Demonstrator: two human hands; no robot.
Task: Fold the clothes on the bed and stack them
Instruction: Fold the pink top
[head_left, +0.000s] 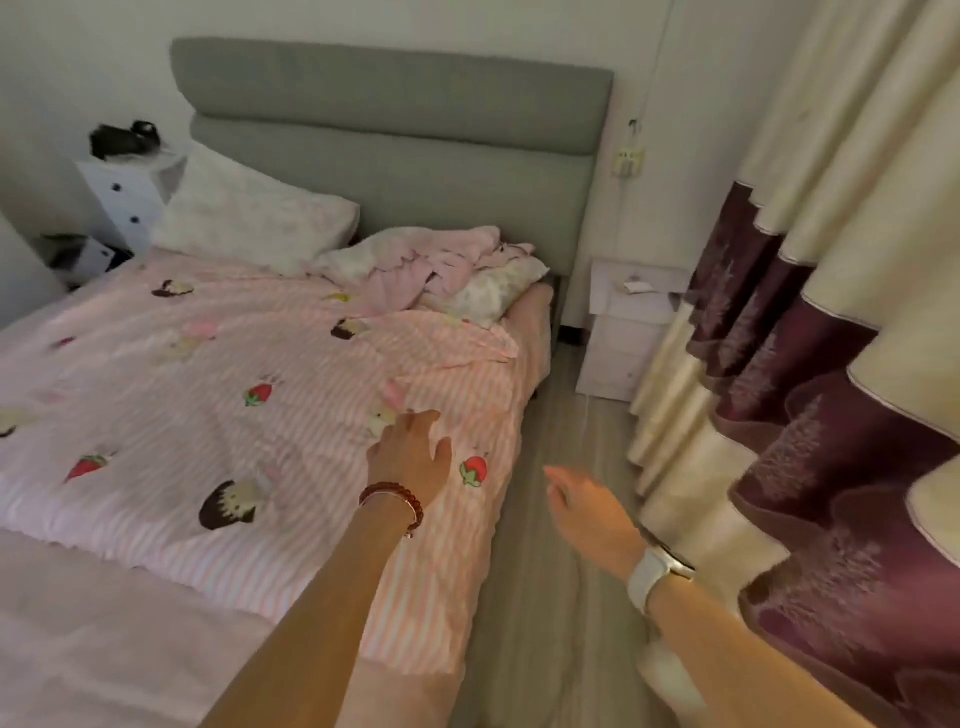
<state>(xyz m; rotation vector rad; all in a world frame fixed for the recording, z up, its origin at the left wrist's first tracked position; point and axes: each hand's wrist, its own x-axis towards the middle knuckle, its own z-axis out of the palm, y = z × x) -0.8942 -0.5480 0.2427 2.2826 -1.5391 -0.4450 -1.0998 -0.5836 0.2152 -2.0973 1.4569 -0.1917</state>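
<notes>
Head view: the crumpled pink clothes (436, 265) lie heaped near the headboard (395, 119), partly over a pillow (493, 291), well ahead of both hands and slightly right of the left hand (410, 457). That hand reaches forward over the striped strawberry-print duvet (218, 374), fingers (415, 418) straight and loosely spread, holding nothing. It looks the nearer one. The right hand (587, 512) hangs over the wooden floor (561, 467) beside the bed, fingers relaxed, empty. The heap's long axis runs roughly across the bed. Curtains (810, 364) close the right side.

Clothes (439, 265) on bed (291, 374), beside pillow (249, 218).
</notes>
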